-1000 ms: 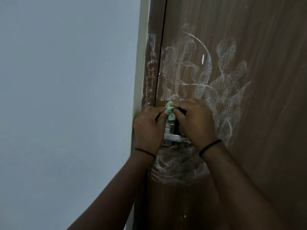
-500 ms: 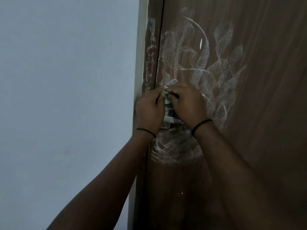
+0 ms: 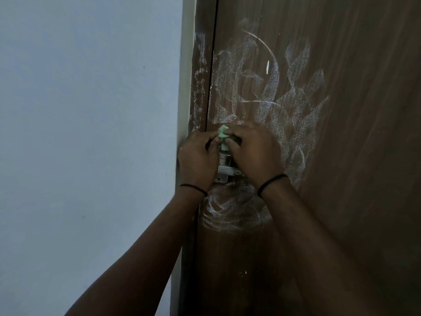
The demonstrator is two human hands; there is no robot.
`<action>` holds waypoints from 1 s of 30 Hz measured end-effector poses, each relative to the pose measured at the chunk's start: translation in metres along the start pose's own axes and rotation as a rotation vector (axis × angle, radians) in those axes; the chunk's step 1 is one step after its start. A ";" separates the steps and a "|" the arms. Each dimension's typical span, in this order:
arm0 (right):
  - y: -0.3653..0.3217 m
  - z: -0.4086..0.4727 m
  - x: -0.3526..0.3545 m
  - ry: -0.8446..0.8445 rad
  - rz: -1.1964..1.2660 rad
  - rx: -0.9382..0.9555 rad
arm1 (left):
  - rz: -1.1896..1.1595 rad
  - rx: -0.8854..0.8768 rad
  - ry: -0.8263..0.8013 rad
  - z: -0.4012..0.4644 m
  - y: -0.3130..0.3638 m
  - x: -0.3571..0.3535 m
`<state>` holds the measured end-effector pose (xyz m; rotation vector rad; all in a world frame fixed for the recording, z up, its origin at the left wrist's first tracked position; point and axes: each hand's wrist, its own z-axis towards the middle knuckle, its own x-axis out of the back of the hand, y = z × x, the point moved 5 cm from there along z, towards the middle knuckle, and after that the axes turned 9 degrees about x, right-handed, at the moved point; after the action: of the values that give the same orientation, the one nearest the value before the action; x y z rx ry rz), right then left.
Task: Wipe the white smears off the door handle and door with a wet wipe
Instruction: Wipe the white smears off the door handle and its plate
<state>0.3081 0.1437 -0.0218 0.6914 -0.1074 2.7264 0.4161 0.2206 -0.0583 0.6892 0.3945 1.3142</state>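
Note:
A brown wooden door (image 3: 355, 133) carries white smears (image 3: 268, 87) above the handle and more below it (image 3: 232, 210). The metal door handle (image 3: 224, 167) shows only as a silver strip between my hands. A small crumpled pale green wet wipe (image 3: 222, 132) sticks up at the handle's top. My left hand (image 3: 198, 160) and my right hand (image 3: 255, 153) both curl their fingers around the wipe and pinch it against the handle. Most of the handle is hidden behind my hands.
A pale blue-grey wall (image 3: 91, 133) fills the left side. The brown door frame (image 3: 200, 76) beside the door edge is streaked with white too. Each wrist wears a thin black band.
Both hands stay clasped on the wipe at the handle. The view shifted up and then back down a little; the hands hardly moved relative to the handle.

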 end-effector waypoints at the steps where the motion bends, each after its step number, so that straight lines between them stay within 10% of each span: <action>1: 0.007 -0.003 0.004 0.032 0.000 -0.042 | -0.005 0.008 -0.014 0.000 0.001 -0.001; 17: 0.016 -0.005 0.009 0.059 -0.033 -0.104 | -0.260 0.365 0.005 -0.006 -0.014 -0.004; 30: 0.008 -0.008 0.003 0.047 -0.122 -0.092 | -0.179 0.130 0.057 -0.007 -0.010 -0.002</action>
<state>0.2995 0.1384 -0.0271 0.5873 -0.1727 2.6013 0.4186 0.2191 -0.0710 0.7088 0.5791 1.1477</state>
